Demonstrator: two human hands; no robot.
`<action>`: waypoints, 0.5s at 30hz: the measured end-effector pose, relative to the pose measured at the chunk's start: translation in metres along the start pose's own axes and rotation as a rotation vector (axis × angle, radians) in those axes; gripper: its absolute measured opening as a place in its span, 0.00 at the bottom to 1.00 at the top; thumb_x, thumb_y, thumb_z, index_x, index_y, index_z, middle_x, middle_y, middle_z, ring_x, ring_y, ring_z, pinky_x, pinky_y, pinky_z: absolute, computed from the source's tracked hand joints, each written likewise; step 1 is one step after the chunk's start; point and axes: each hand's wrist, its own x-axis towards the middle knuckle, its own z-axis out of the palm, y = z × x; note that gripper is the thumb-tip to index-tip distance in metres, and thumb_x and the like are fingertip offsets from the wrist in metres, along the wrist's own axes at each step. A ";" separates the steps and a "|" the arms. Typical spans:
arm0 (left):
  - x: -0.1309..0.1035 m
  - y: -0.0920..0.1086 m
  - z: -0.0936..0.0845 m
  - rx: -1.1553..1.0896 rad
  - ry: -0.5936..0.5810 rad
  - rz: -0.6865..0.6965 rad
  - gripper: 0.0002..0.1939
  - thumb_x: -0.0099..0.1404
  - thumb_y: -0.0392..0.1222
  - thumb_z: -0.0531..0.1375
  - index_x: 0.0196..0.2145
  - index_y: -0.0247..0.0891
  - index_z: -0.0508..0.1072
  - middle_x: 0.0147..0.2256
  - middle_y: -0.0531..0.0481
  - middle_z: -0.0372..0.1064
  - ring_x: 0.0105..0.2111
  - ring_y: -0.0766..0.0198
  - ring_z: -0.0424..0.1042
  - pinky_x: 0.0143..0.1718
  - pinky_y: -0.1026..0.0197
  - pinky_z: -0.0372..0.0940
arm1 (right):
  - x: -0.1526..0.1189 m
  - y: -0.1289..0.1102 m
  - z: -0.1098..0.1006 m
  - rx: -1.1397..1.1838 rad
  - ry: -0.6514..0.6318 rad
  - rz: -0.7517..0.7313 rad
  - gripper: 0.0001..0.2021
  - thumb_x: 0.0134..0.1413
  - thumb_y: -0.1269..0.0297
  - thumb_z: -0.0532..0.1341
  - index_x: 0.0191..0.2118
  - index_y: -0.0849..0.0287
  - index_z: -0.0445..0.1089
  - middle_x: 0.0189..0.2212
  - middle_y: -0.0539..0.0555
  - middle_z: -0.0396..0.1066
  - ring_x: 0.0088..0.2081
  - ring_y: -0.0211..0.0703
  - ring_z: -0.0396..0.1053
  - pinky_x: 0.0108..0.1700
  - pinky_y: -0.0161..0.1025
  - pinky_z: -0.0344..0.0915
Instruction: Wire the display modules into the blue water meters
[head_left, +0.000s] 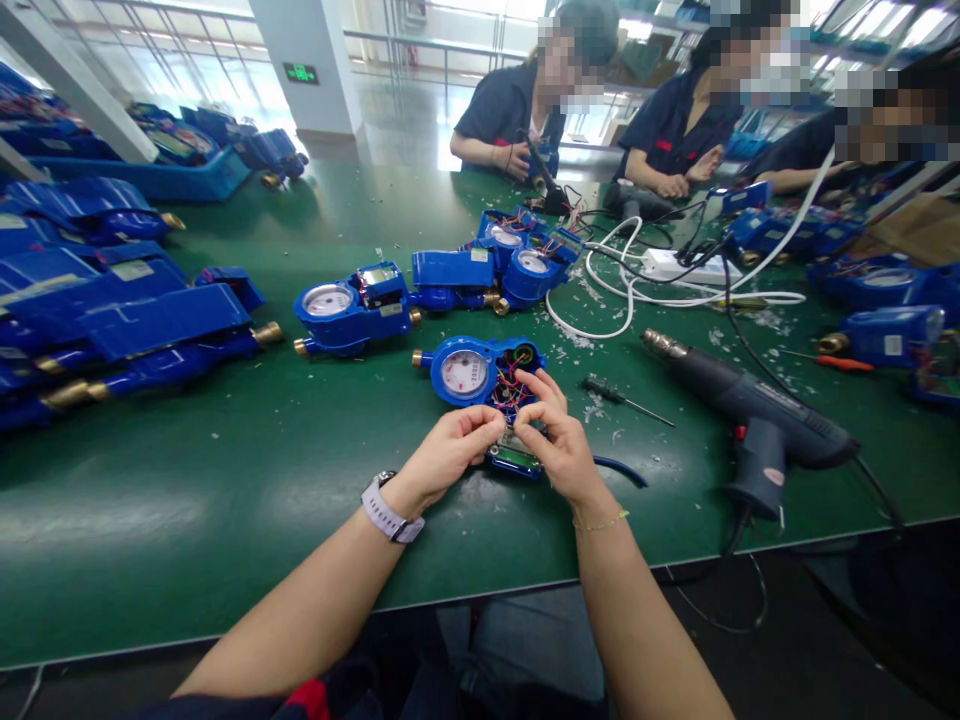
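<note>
A blue water meter [463,374] lies in front of me, its round dial face up and its side compartment open. Thin coloured wires [511,392] fill that compartment and run toward my fingertips. Below them, a green circuit board [514,460] in a clear and blue cover lies partly hidden by my hands. My left hand [461,442] pinches thumb and forefinger together at the board's upper edge. Close beside it, my right hand [556,432] pinches too, its other fingers reaching over the compartment. What sits in either pinch is too small to make out.
A screwdriver [626,400] and a heat gun [750,410] lie to the right. More blue meters [352,305] stand behind, with a large pile [127,310] at left. White cables and a power strip [690,268] cross the green table [300,520]. Several co-workers [517,120] sit opposite.
</note>
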 end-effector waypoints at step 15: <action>-0.003 -0.004 0.001 0.497 0.279 0.339 0.11 0.61 0.45 0.61 0.27 0.35 0.70 0.24 0.54 0.62 0.23 0.69 0.57 0.25 0.65 0.53 | -0.077 -0.007 -0.028 -0.169 0.122 0.028 0.10 0.66 0.68 0.47 0.35 0.56 0.62 0.46 0.56 0.70 0.52 0.47 0.65 0.55 0.50 0.59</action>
